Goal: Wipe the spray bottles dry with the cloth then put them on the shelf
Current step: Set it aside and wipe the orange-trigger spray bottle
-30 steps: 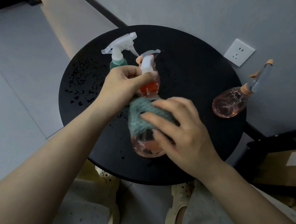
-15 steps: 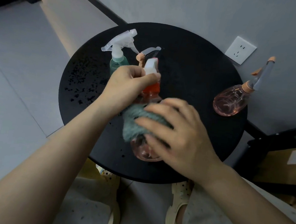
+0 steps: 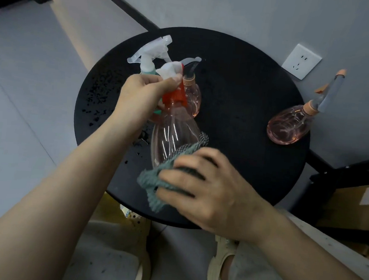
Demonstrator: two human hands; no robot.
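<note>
A clear pink spray bottle [image 3: 175, 137] is held in the air above the round black table [image 3: 247, 105], its long axis tilted, with the red-and-white spray head away from the person and the rounded base toward them. The left hand [image 3: 145, 97] grips the bottle at the spray head, fingers and thumb curled round the neck. The right hand [image 3: 210, 192] lies at the opposite, nearer end, its fingers curled over a grey-green cloth [image 3: 165, 178] that is pressed against the lower body and base of the bottle. The right hand is thus the one placed to wipe, probably along the bottle's length toward the neck, while the left steadies it. Three other bottles stand on the table: a green bottle [image 3: 150, 56] and a small pink bottle [image 3: 192, 92] behind the left hand, and another pink bottle [image 3: 289, 125] well apart at the right edge. No shelf is plainly identifiable.
</note>
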